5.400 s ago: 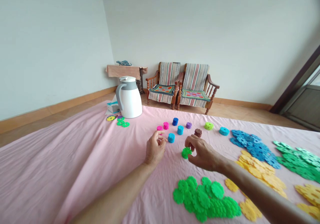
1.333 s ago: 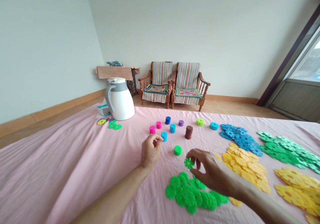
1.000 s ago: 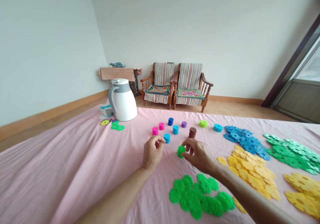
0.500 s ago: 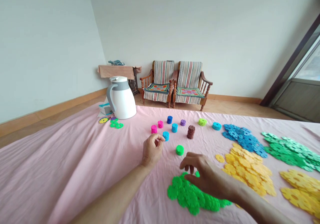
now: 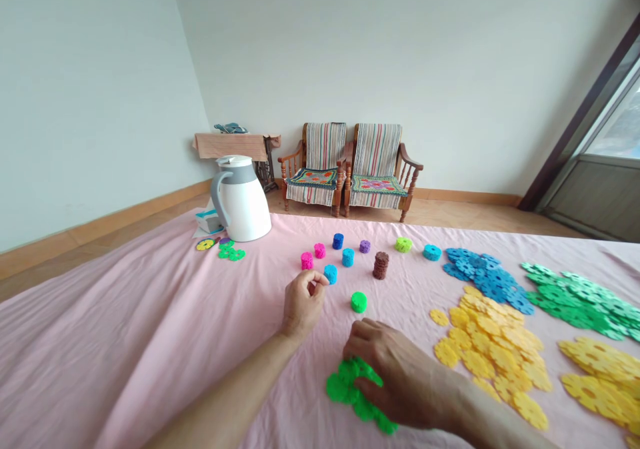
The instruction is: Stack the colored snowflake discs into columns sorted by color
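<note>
Green flower-shaped plastic discs in a loose pile [image 5: 345, 385] now lie under the right hand [image 5: 395, 375]. A second ago it was up at the short green disc stack [image 5: 359, 301]; it has come back palm-down, fingers curled over the heap — whether they pinch a piece I cannot tell. That stack stands free, just beyond the knuckles. The left hand [image 5: 303, 302] rests as before, thumb and forefinger tips pressed together, near the small blue disc stack [image 5: 330, 273]. Open pink cloth [image 5: 150, 315] spreads leftward; the yellow disc pile [image 5: 490, 342] crowds the right — little room there.
</note>
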Demonstrator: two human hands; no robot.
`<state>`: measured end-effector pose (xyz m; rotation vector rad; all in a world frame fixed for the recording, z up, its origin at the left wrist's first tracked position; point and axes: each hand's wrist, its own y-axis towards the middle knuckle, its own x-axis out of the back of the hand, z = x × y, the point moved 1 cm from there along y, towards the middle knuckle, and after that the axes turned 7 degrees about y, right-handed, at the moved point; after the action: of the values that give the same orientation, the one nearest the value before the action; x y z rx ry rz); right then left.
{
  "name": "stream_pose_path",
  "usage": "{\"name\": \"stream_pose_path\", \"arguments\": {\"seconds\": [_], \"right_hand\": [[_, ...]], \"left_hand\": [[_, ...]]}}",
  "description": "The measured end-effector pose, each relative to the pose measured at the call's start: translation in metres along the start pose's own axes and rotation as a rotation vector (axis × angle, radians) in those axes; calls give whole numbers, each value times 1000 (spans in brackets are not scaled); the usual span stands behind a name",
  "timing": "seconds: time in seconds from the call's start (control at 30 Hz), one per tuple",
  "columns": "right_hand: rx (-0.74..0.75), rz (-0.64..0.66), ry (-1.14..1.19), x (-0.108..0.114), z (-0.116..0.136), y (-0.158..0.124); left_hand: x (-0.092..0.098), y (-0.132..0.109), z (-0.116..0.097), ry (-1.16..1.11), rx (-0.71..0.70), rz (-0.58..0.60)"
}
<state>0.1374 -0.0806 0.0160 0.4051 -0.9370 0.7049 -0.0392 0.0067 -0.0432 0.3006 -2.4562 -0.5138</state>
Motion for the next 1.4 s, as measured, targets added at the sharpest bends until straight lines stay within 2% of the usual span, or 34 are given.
{"name": "stream_pose_path", "arguments": {"seconds": [0.13,0.33,0.5,0.57,0.7,0.83,1.07,1.17,1.23,1.3,1.4], "right_hand": [[-48,-11,36,-2,-1,2],[-23,8,65,-2,3,6],[-39,-48,103,-4,1,5],[-38,-143,118,-4,-8,7],[-36,-475,110,1,-39,19],[-69,-589,76,2,-69,36],[-101,-568,71,1,-82,43],[-104,-598,77,3,-76,38],[-84,-592,101,4,-63,31],[-44,-481,156,3,-43,23],[-13,-202,199,-2,-8,10]], "left_hand": [[0,0,0,-1,-1,0],[0,1,-1,-5,-5,3],[0,1,0,-8,-8,5],[0,1,0,-10,-9,7],[0,1,1,-17,-10,11],[1,1,-1,-23,-19,14],[2,0,-2,-24,-25,5],[1,0,-2,-27,-19,6],[1,0,-2,-27,-13,7],[1,0,-2,-26,-7,8],[1,0,-2,-23,2,11]]}}
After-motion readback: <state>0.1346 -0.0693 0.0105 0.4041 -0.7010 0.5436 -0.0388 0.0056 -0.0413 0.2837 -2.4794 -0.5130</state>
